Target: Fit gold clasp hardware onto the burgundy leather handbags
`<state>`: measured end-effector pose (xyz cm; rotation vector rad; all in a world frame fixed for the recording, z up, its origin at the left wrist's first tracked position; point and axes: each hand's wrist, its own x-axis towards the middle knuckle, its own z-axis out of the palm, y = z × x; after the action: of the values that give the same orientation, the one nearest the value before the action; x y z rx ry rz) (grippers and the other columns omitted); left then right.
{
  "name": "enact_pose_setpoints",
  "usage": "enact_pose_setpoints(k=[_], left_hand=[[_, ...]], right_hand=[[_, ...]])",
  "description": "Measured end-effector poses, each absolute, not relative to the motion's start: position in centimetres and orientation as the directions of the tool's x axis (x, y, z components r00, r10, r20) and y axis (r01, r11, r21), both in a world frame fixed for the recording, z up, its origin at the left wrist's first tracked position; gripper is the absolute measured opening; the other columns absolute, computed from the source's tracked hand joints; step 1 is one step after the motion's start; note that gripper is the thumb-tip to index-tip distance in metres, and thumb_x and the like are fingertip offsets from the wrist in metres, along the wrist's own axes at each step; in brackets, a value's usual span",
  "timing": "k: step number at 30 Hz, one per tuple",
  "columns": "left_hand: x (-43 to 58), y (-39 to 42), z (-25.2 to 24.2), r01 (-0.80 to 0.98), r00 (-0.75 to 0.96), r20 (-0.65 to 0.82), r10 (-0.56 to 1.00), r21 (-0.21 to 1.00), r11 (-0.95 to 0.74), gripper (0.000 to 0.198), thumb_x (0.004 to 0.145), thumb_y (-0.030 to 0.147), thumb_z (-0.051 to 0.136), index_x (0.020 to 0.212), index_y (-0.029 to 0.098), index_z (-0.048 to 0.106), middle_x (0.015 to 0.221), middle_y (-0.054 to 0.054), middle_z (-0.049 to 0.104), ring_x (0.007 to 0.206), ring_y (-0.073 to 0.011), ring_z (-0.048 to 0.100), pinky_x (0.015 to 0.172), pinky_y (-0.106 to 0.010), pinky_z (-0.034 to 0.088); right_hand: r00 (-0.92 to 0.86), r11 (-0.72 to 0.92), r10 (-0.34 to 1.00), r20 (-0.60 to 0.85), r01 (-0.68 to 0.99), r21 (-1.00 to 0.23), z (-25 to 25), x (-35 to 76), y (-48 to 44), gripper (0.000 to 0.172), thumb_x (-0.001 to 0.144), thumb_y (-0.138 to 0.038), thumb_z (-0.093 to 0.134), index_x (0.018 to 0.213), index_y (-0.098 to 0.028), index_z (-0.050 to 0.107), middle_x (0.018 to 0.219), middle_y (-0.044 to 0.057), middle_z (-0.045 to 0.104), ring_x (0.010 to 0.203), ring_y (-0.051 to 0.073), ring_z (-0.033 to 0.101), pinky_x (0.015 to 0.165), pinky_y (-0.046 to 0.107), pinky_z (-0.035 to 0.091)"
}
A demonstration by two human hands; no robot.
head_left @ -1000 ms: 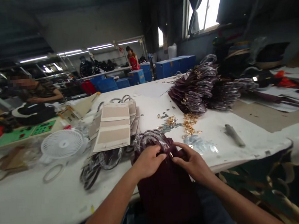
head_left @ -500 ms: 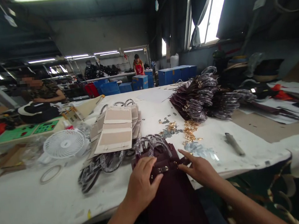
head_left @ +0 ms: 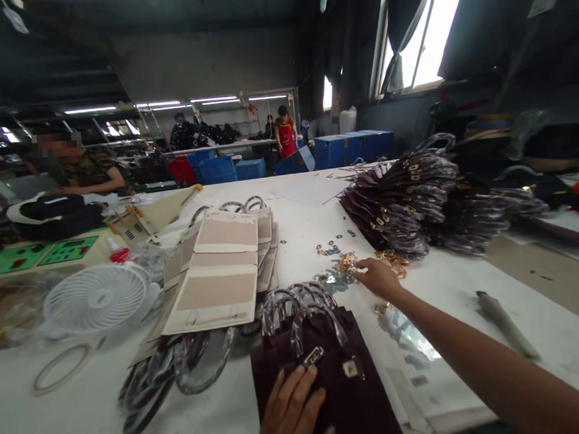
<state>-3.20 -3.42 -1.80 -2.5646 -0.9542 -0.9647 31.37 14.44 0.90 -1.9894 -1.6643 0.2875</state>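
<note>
A dark burgundy handbag (head_left: 347,405) with plastic-wrapped handles (head_left: 318,311) lies in front of me at the table edge. My left hand (head_left: 293,412) rests on its front with the fingers flat and slightly apart, just below a gold metal plate (head_left: 313,356). Right of that plate is a small square gold fitting (head_left: 350,369). Farther off, my right hand (head_left: 379,280) reaches to a pile of small gold metal pieces (head_left: 346,263). Its thumb and fingertips are pinched at the pile's edge; what they hold is too small to make out.
Flat beige panels (head_left: 220,294) are stacked on the left, near a white fan (head_left: 97,298). Wrapped burgundy bags (head_left: 402,196) are heaped at the right rear. Clear plastic pieces (head_left: 406,331) and a grey-green rod-like object (head_left: 506,324) lie on the right. Two co-workers are farther back.
My right hand has left the bag's clasp area and moved forward to the gold pieces. My left hand has slid lower on the bag, which now shows more of its front.
</note>
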Motion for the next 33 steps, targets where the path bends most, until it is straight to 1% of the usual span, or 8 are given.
enact_pose_setpoints(k=[7, 11, 15, 19, 23, 25, 28, 33], left_hand=[[-3.7, -2.4, -3.0, 0.634, 0.594, 0.677, 0.434, -0.061, -0.771, 0.034, 0.086, 0.026, 0.067, 0.120, 0.023, 0.069, 0.135, -0.006, 0.069, 0.132, -0.0236, 0.059, 0.121, -0.042, 0.043], [-3.6, -2.9, -2.4, 0.631, 0.551, 0.704, 0.448, 0.000, -0.775, 0.029, 0.086, 0.022, 0.069, 0.115, 0.023, 0.070, 0.135, -0.003, 0.068, 0.133, -0.0223, 0.058, 0.128, -0.043, 0.031], [-3.4, -4.2, -0.2, 0.613, 0.515, 0.712, 0.478, 0.084, -0.785, 0.023, 0.088, 0.013, 0.068, 0.108, 0.024, 0.071, 0.128, 0.001, 0.072, 0.132, -0.0214, 0.059, 0.130, -0.043, 0.023], [-2.8, -7.0, 3.0, 0.556, 0.346, 0.666, 0.661, 0.421, -0.716, 0.029, 0.091, 0.014, 0.064, 0.118, 0.024, 0.068, 0.117, -0.003, 0.074, 0.116, -0.0215, 0.067, 0.113, -0.041, 0.049], [-1.7, -10.2, 5.4, 0.212, 0.175, 0.273, 0.946, 0.928, -0.307, 0.034, 0.096, 0.031, 0.065, 0.129, 0.023, 0.064, 0.118, -0.007, 0.072, 0.100, -0.0200, 0.072, 0.087, -0.031, 0.062], [-1.3, -11.3, 5.8, 0.011, 0.170, 0.097, 0.981, 0.995, -0.100, 0.035, 0.094, 0.038, 0.068, 0.124, 0.020, 0.068, 0.116, -0.009, 0.072, 0.099, -0.0209, 0.072, 0.084, -0.030, 0.061], [-1.1, -12.6, 5.5, -0.114, 0.131, 0.012, 0.991, 0.993, 0.003, 0.032, 0.089, 0.040, 0.074, 0.112, 0.017, 0.074, 0.113, -0.009, 0.072, 0.101, -0.0220, 0.070, 0.086, -0.028, 0.059], [-1.3, -14.1, 4.9, -0.137, 0.055, -0.062, 0.997, 0.988, 0.069, 0.030, 0.079, 0.037, 0.085, 0.099, 0.017, 0.074, 0.098, -0.005, 0.075, 0.090, -0.0173, 0.071, 0.083, -0.023, 0.057]], right_hand=[[0.262, -0.156, 0.955, 0.138, 0.842, -0.516, -1.2, 31.0, 17.7, 0.025, 0.085, -0.025, 0.063, 0.105, -0.024, 0.078, 0.106, 0.009, 0.076, 0.097, 0.027, 0.068, 0.079, 0.034, 0.046], [0.252, -0.100, 0.952, 0.175, 0.793, -0.601, 1.0, 30.6, 15.2, 0.027, 0.090, -0.025, 0.056, 0.107, -0.019, 0.077, 0.100, 0.009, 0.076, 0.093, 0.024, 0.069, 0.083, 0.034, 0.049], [0.217, 0.004, 0.968, 0.128, 0.493, -0.870, 4.8, 27.8, 7.4, 0.037, 0.094, -0.040, 0.060, 0.123, -0.019, 0.070, 0.095, 0.006, 0.076, 0.084, 0.021, 0.070, 0.071, 0.030, 0.054], [0.099, 0.040, 0.994, 0.037, -0.034, -0.999, 6.8, 22.5, -2.6, 0.040, 0.085, -0.046, 0.079, 0.116, -0.022, 0.073, 0.089, 0.004, 0.073, 0.076, 0.018, 0.065, 0.069, 0.030, 0.053], [-0.012, -0.068, 0.998, -0.067, -0.274, -0.959, 6.3, 17.4, -9.7, 0.035, 0.082, -0.044, 0.084, 0.109, -0.024, 0.074, 0.086, 0.002, 0.070, 0.070, 0.016, 0.062, 0.066, 0.029, 0.052], [-0.048, -0.111, 0.994, -0.102, -0.285, -0.952, 5.9, 15.7, -11.7, 0.032, 0.081, -0.046, 0.084, 0.101, -0.023, 0.074, 0.085, 0.002, 0.070, 0.071, 0.017, 0.062, 0.066, 0.029, 0.052], [-0.028, -0.085, 0.996, -0.081, -0.189, -0.978, 5.6, 14.6, -13.5, 0.029, 0.083, -0.047, 0.082, 0.097, -0.023, 0.074, 0.091, 0.003, 0.072, 0.081, 0.020, 0.065, 0.074, 0.030, 0.054], [0.056, 0.212, 0.974, 0.218, 0.099, -0.972, 5.3, 15.1, -15.1, 0.015, 0.091, -0.037, 0.073, 0.102, -0.027, 0.076, 0.102, 0.003, 0.072, 0.099, 0.021, 0.067, 0.089, 0.031, 0.051]])
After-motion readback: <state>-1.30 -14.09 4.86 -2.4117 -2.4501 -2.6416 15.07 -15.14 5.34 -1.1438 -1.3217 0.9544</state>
